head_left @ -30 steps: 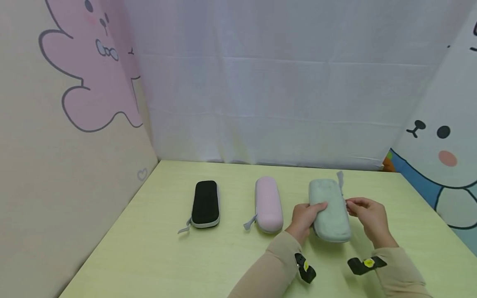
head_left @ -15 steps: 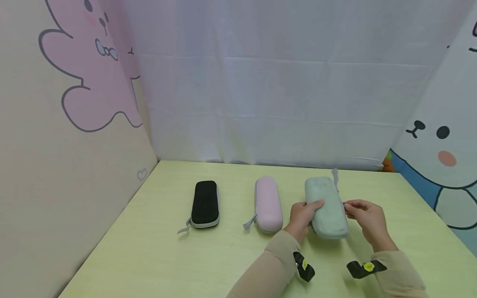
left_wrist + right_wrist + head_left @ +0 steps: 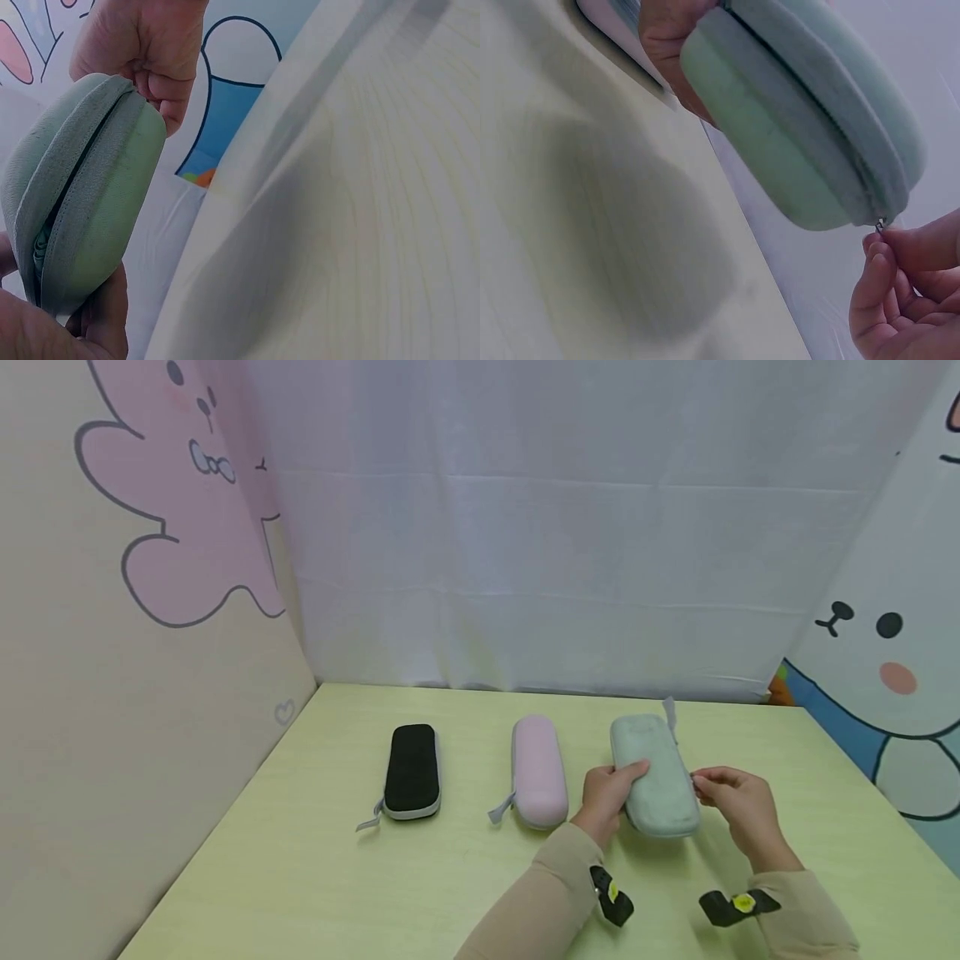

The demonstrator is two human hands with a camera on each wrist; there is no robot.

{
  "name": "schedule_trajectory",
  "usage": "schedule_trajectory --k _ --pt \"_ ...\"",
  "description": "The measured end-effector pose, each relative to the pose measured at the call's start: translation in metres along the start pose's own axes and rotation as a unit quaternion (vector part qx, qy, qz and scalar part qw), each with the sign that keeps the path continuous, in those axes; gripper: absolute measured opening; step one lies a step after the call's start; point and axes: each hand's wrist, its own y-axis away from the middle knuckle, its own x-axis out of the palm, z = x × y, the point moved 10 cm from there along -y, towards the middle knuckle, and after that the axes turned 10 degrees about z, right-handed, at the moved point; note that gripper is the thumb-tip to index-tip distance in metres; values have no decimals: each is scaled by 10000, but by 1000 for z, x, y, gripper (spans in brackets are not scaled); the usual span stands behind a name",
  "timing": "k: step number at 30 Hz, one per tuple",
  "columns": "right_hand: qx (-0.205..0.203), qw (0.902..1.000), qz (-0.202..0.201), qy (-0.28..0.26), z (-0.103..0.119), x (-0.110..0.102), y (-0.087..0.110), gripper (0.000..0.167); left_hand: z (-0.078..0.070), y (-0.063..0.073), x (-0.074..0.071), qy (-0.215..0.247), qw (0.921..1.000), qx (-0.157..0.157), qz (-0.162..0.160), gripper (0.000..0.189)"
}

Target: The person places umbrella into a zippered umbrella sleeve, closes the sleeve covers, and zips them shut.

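Observation:
A pale green zip case is held just above the table, tilted, its grey fabric tab sticking up at the far right corner. My left hand grips its left side, thumb on the top face and fingers underneath. At the right edge my right hand pinches the small metal zipper pull, clearly seen in the right wrist view. A dark gap runs along the zip in the left wrist view, with dark green folded material showing inside near the lower end.
A pink zip case lies to the left of my left hand, with a black zip case farther left. Both rest on the pale yellow table. A white cloth hangs behind, and printed panels stand at both sides.
The green case has shifted slightly left and away from me, my left hand with it. My right fingertips have slid a little nearer to me along its right edge. The other cases stay put.

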Motion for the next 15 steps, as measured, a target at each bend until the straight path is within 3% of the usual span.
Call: schedule_trajectory --k 4,12,15 --pt "4 9999 103 71 0 2 2 28 -2 1 -2 59 10000 56 -40 34" --pt "-180 9997 70 163 -43 -8 -24 32 -6 1 -5 217 9996 159 -59 36" --pt "-294 9992 150 232 -48 -10 -26 33 -6 1 -5 283 9994 183 -90 35"
